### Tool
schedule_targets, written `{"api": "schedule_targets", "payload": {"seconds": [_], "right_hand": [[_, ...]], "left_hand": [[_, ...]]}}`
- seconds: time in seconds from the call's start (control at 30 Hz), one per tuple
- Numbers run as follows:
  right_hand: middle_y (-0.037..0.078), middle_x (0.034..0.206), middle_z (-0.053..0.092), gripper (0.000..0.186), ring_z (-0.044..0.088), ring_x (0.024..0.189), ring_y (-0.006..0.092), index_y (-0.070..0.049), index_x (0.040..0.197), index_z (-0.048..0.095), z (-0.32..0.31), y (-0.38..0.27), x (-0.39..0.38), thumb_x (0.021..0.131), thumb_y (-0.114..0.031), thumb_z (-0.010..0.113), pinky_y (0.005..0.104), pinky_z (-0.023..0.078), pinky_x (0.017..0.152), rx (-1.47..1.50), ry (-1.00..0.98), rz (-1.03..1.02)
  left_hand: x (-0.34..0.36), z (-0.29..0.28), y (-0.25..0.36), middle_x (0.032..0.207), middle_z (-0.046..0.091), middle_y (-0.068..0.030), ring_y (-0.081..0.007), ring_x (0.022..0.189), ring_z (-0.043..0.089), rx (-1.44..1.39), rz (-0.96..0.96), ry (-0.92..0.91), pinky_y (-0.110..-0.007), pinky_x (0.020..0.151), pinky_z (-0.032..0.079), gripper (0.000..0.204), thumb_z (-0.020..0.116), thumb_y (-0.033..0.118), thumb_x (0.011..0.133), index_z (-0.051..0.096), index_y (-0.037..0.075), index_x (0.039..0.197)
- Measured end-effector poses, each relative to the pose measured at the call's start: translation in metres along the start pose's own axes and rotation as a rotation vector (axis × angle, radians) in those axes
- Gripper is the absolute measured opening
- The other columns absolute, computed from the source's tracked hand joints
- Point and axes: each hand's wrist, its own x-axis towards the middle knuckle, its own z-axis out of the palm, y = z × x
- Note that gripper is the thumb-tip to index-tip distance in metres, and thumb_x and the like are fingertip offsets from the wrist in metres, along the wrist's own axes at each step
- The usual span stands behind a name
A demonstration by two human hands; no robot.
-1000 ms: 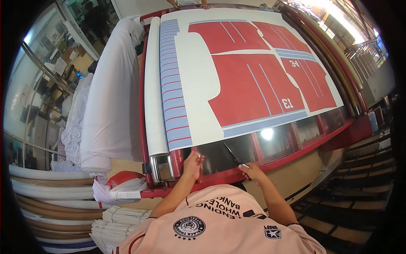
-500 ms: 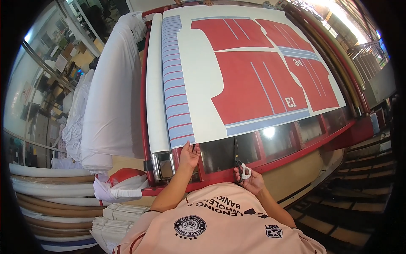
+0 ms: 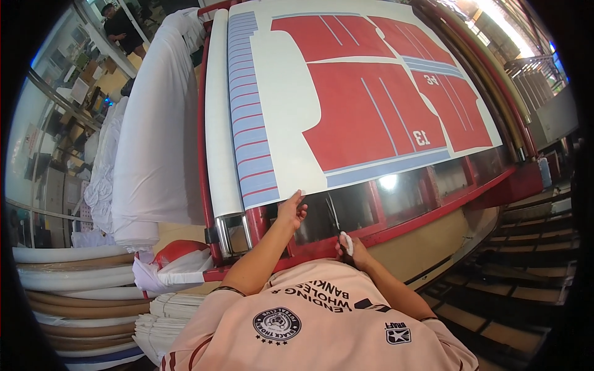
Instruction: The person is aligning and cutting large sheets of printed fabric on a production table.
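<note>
Right hand (image 3: 354,252) gripping scissors (image 3: 336,219), left hand (image 3: 292,211) meeting an uncut printed sheet (image 3: 284,123)

With twelve o'clock lying straight ahead, I'm closing my right hand around the white handle of the scissors, down toward five o'clock. The blades are pointing roughly at twelve, apparently stopping just short of the sheet's near edge. My left hand is reaching up from six o'clock with bent fingers, its tips meeting that same edge; whether they are pinching it or only resting there, I can't tell.

The sheet is lying flat on the table (image 3: 360,209), spreading from eleven round to two o'clock. I'm judging the work to be near its start: the red panels (image 3: 340,99) and the blue striped strip (image 3: 250,136) are showing fully printed, but all are sitting joined in one piece, and I'm seeing no cut along the near edge. Any parting of the pieces is not yet showing.

A white roll (image 3: 221,123) is running beside the strip, toward half past ten, and a big white cloth bundle (image 3: 158,136) is standing at ten.
</note>
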Motion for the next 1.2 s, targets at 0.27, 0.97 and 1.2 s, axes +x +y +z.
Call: {"api": "schedule_targets", "payload": {"seconds": [0.27,0.97,1.2], "right_hand": [[0.003,0.069,0.057,0.048,0.059,0.059,0.017,-0.007,0.087,0.06,0.039,-0.024,0.048,0.098,-0.053,0.065,0.0315,0.05,0.054,-0.135,-0.037,-0.012],[0.001,0.065,0.057,0.044,0.055,0.051,0.0124,-0.007,0.078,0.062,0.076,-0.078,0.108,0.094,-0.046,0.075,0.0274,0.044,0.046,-0.2,0.178,-0.113],[0.001,0.064,0.055,0.046,0.054,0.051,0.013,-0.006,0.078,0.062,0.083,-0.127,0.158,0.094,-0.047,0.075,0.0278,0.043,0.046,-0.228,0.149,-0.157]], "left_hand": [[-0.004,0.004,0.004,0.107,0.073,-0.0019,-0.0096,0.056,0.05,0.107,0.017,-0.014,-0.024,0.048,0.037,0.027,0.078,0.029,0.092,0.069,0.011,0.109],[-0.011,0.009,0.003,0.095,0.076,-0.002,-0.0099,0.052,0.052,0.236,0.092,0.052,-0.025,0.045,0.038,0.022,0.077,0.029,0.092,0.074,0.009,0.101],[-0.013,0.008,0.004,0.097,0.076,-0.0046,-0.0107,0.051,0.055,0.23,0.098,0.022,-0.025,0.043,0.039,0.028,0.075,0.027,0.094,0.073,0.003,0.107]]}}
